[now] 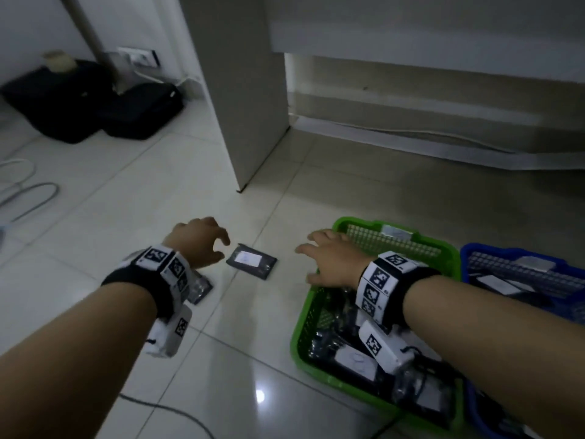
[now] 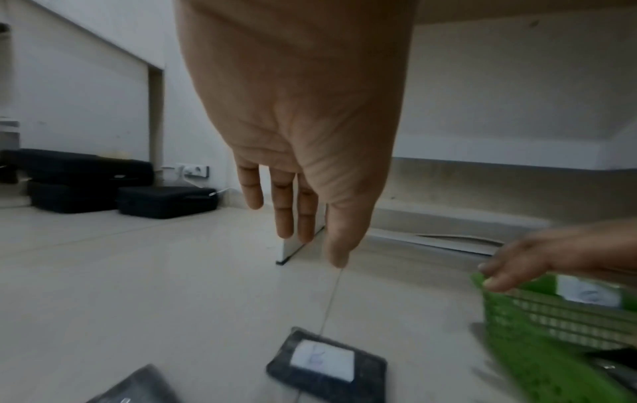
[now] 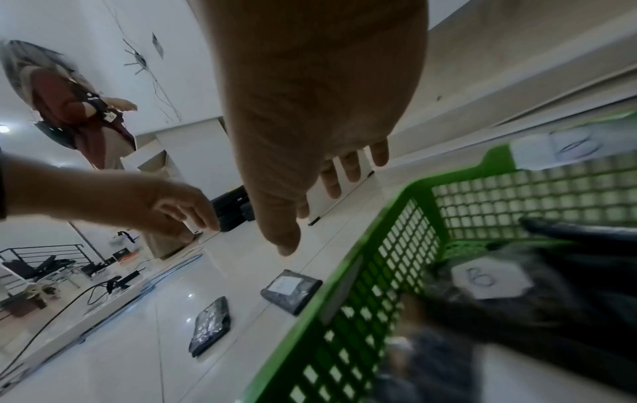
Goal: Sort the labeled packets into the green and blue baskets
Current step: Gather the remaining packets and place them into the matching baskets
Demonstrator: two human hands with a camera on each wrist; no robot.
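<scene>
A dark packet with a white label (image 1: 252,260) (image 2: 326,364) (image 3: 291,291) lies flat on the tiled floor between my hands. My left hand (image 1: 202,241) (image 2: 303,152) hovers just left of it, fingers loosely curved and holding nothing. A second dark packet (image 1: 198,289) (image 3: 210,325) lies partly hidden under my left wrist. My right hand (image 1: 329,259) (image 3: 310,136) hangs empty with spread fingers over the left rim of the green basket (image 1: 304,315) (image 3: 348,300), which holds several labeled packets, one marked B (image 3: 489,278). The blue basket (image 1: 468,258) stands to its right with packets inside.
A white cabinet panel (image 1: 247,90) stands on the floor ahead. Black cases (image 1: 95,103) sit by the wall at back left. Cables (image 1: 28,191) lie at far left and near my left forearm (image 1: 171,410). Another person (image 3: 79,109) stands in the room.
</scene>
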